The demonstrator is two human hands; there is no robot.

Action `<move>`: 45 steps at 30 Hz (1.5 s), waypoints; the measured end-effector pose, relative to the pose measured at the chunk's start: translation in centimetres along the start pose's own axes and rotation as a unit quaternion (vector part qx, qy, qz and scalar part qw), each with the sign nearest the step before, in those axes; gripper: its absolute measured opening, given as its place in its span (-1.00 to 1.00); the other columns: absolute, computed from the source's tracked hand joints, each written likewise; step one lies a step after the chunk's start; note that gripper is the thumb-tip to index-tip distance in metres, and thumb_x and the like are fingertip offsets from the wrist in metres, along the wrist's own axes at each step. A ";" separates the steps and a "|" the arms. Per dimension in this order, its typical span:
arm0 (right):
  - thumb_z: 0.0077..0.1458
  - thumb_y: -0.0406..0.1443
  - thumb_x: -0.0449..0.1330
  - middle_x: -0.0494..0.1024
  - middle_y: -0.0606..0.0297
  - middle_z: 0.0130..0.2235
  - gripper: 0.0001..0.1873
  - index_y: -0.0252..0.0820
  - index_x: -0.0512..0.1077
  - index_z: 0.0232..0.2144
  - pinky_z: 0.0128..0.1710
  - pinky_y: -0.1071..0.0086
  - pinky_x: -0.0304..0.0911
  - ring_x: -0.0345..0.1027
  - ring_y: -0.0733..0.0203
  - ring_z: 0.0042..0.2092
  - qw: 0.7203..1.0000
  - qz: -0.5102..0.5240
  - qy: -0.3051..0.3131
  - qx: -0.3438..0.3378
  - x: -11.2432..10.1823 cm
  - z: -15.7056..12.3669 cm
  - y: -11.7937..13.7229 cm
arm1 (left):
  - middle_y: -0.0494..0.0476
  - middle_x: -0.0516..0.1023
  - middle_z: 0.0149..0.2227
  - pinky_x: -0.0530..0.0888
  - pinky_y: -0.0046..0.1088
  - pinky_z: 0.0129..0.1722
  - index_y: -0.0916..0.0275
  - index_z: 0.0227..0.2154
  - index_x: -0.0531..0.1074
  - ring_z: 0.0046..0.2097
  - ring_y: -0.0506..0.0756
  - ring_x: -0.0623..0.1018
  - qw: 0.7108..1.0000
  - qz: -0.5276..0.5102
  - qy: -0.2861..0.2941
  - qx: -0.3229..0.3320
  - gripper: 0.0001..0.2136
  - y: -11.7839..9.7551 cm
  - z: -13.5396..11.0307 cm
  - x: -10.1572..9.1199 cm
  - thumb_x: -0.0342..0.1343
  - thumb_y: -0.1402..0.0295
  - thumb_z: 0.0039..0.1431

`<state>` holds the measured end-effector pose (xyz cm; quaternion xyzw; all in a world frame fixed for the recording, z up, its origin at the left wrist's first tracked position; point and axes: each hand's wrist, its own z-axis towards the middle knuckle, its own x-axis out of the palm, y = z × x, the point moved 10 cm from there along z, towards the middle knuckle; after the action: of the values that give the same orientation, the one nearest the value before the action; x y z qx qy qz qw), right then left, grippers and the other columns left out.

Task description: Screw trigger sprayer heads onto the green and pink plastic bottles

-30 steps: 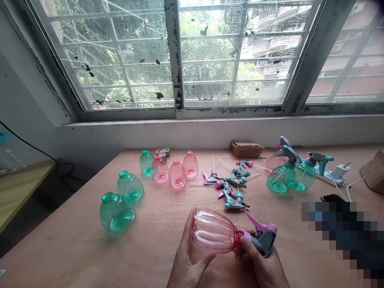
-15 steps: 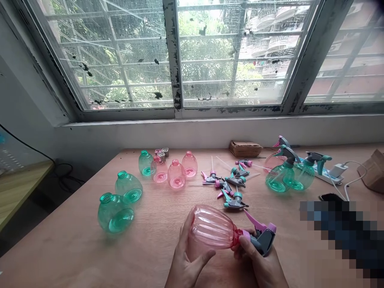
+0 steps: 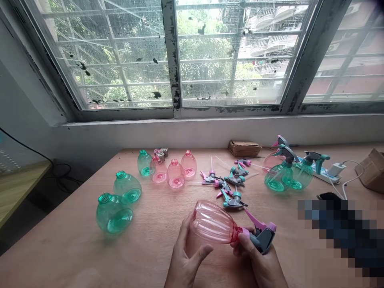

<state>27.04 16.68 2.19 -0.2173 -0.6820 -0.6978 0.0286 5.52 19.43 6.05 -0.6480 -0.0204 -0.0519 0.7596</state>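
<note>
I hold a pink ribbed spray bottle [image 3: 213, 222] on its side just above the wooden table [image 3: 75, 244]. My left hand [image 3: 186, 260] cups the bottle's body from below, thumb and fingers curled round it. My right hand [image 3: 261, 264] grips the grey and pink trigger head [image 3: 261, 236] at the bottle's neck, fingers closed on the collar. Loose trigger heads [image 3: 229, 188] with dip tubes lie in a heap just beyond the bottle.
Three green bottles [image 3: 114, 214] without heads lie at the left, pink ones [image 3: 175, 174] behind them. Assembled green spray bottles [image 3: 283, 176] stand at the right by a power strip [image 3: 325, 172], a phone [image 3: 328, 196] and a brown box [image 3: 244, 148]. A pixelated patch covers the lower right.
The bottle's base has tipped up slightly and my left thumb has shifted along its side. The view has drifted a little; the other things lie as before.
</note>
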 end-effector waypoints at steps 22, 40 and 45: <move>-0.05 -0.04 0.46 0.62 0.27 -0.54 -0.61 -0.18 0.47 -0.39 -0.53 0.38 0.37 0.45 0.17 -0.54 1.000 0.003 -0.003 0.015 0.2 -0.1 -0.2 | 0.21 0.41 0.30 0.21 -0.08 0.37 0.09 0.19 0.39 0.34 0.32 0.33 0.997 -0.056 -0.006 -0.049 -0.44 0.6 0.1 -0.1 0.31 0.13 0.14; -0.11 -0.01 0.48 0.62 0.24 -0.53 -0.57 -0.21 0.55 -0.34 -0.51 0.35 0.31 0.41 0.18 -0.55 1.000 -0.028 -0.008 0.008 0.5 -0.5 0.6 | 0.21 0.34 0.35 0.22 -0.09 0.36 0.06 0.17 0.42 0.36 0.34 0.29 0.995 -0.086 -0.016 -0.055 -0.43 0.8 -0.1 -0.5 0.37 0.17 0.07; -0.05 0.01 0.44 0.61 0.22 -0.55 -0.57 -0.19 0.46 -0.42 -0.61 0.39 0.23 0.40 0.17 -0.61 1.000 0.011 -0.012 0.022 0.0 -0.1 -0.1 | 0.16 0.36 0.34 0.24 -0.12 0.36 0.02 0.19 0.41 0.34 0.31 0.33 0.994 -0.094 0.010 -0.056 -0.43 1.2 -0.3 0.1 0.36 0.22 0.10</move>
<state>26.99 16.55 2.12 -0.2325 -0.6952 -0.6794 0.0325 5.70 19.31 4.87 -0.6841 -0.0705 -0.1308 0.7141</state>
